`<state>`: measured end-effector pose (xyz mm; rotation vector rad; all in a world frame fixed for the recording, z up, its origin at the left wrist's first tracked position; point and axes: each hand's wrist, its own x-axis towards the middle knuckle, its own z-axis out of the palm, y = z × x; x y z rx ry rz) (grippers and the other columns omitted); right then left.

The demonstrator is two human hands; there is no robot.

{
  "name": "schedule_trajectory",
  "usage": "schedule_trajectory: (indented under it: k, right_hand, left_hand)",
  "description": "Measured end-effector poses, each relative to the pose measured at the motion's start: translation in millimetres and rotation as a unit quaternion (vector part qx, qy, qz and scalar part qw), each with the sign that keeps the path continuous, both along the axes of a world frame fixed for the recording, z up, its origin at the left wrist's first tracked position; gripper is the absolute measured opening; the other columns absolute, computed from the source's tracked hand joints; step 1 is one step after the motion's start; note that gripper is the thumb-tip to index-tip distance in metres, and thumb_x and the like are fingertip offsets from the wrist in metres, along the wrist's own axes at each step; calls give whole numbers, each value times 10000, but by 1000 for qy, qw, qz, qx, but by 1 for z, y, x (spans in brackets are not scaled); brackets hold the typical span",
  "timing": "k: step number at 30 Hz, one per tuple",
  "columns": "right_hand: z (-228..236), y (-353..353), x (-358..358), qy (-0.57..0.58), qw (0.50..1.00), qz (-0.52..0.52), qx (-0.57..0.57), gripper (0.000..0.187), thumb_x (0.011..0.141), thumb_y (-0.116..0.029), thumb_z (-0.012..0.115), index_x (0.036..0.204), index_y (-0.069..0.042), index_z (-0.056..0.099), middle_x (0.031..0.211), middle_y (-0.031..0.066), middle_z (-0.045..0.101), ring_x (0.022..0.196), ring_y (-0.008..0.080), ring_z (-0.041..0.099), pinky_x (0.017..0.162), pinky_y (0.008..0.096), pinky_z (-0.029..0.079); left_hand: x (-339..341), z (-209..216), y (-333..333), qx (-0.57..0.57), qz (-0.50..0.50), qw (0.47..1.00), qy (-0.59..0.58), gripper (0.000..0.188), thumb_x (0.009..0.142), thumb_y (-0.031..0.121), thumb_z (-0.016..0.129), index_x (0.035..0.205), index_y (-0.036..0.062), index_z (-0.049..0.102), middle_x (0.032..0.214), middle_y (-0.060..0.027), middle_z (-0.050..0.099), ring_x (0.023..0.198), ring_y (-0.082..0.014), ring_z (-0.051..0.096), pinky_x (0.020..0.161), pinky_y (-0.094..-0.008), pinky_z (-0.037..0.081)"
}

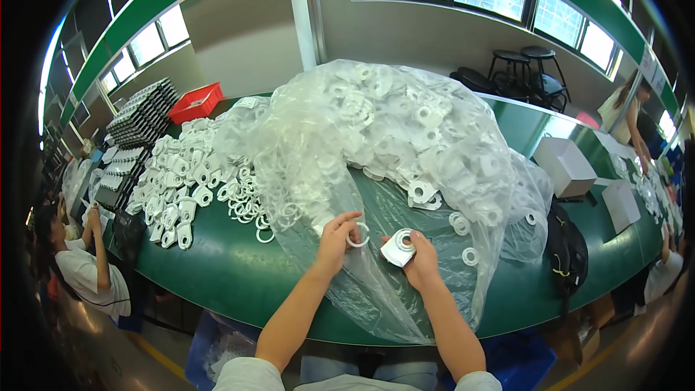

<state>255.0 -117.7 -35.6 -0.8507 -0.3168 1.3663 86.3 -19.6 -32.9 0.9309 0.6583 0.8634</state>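
Observation:
My left hand (335,243) is closed on a thin white plastic ring (357,235), which it pinches near its edge. Just to the right, my right hand (422,261) grips a white plastic housing (397,249) with a round collar and a dark hole facing up. The ring and the housing are apart, a short gap between them. Under both hands lies a clear plastic bag (376,297), its opening spread toward me. Many similar white parts (427,112) fill the bag. A few loose white pieces (470,255) lie on the film right of my right hand.
Left of the bag are piles of white rings (250,203) and white housings (174,195), stacked black trays (141,112) and a red bin (195,103). A white box (565,166) and black backpack (567,250) sit right on the green table (239,275). Co-workers (87,268) are at both sides.

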Motion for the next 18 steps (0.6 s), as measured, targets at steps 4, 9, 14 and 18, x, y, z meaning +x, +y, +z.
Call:
schedule_trajectory:
  k: [4,9,14,18]
  right_hand:
    - [3,-6,16,61,998,25,-13,327,971,-237,309,1106,40,421,1123,284,539,1021,404,560,895,525,472]
    - [16,-11,11,76,995,55,28,485,868,-76,482,1305,-29,275,1200,278,493,1091,429,514,915,549,458]
    - [17,-9,5,45,995,69,53,634,812,69,454,1375,-57,191,1230,298,469,1101,441,518,929,526,462]
    - [15,-9,6,5,995,88,53,577,795,158,377,1329,-25,259,1199,300,498,1076,431,549,943,483,470]
  left_hand:
    - [7,9,-4,-48,11,999,-9,465,877,45,513,1297,-79,356,964,-112,620,906,-163,611,783,-290,506]
    - [7,3,-3,-7,3,1000,-16,456,869,29,539,1278,-78,367,1046,-142,624,962,-189,618,823,-309,505]
    - [1,3,1,-52,20,998,-7,405,851,43,587,1207,-85,443,1016,-137,635,881,-187,638,764,-288,511]
    - [-3,8,4,190,-12,956,221,230,832,91,631,1016,-46,610,890,-94,663,741,-144,638,661,-260,505]
